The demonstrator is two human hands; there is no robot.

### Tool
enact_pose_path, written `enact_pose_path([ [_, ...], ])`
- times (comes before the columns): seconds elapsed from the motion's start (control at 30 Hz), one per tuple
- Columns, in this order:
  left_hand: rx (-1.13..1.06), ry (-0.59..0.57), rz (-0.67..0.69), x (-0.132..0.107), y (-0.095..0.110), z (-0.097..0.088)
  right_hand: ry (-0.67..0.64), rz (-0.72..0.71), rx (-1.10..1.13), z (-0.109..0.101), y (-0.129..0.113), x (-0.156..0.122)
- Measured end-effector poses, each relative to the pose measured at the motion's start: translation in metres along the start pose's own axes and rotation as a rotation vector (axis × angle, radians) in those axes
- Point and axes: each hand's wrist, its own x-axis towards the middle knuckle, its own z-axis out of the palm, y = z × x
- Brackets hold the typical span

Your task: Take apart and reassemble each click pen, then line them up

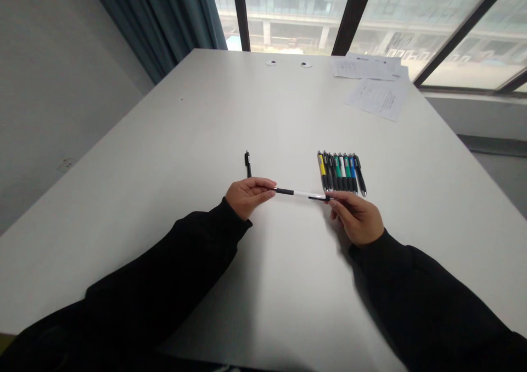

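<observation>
A white and black pen (300, 193) lies level between both hands, just above the white table (214, 114). My left hand (247, 195) pinches its black tip end with curled fingers. My right hand (357, 216) grips the clip end, fingers closed round it. Just beyond my right hand a row of several pens (341, 172) with yellow, green, white and blue barrels lies side by side on the table. A single black pen (247, 164) lies alone beyond my left hand.
Printed paper sheets (376, 96) lie at the far right of the table near the window. Two small round caps (288, 63) sit at the far edge. A blue curtain (164, 21) hangs at the back left.
</observation>
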Motion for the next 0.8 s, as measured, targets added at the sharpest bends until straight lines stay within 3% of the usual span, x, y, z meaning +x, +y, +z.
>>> enact_pose_path([
  [0.23,-0.024,-0.003,-0.039,0.0038,0.0007,-0.0003,0.087,0.053,0.19,0.0037,0.0028,0.0018],
  [0.8,0.028,-0.024,-0.013,0.0008,0.0091,0.0045,0.107,0.06,0.168,0.0052,-0.0002,0.0018],
])
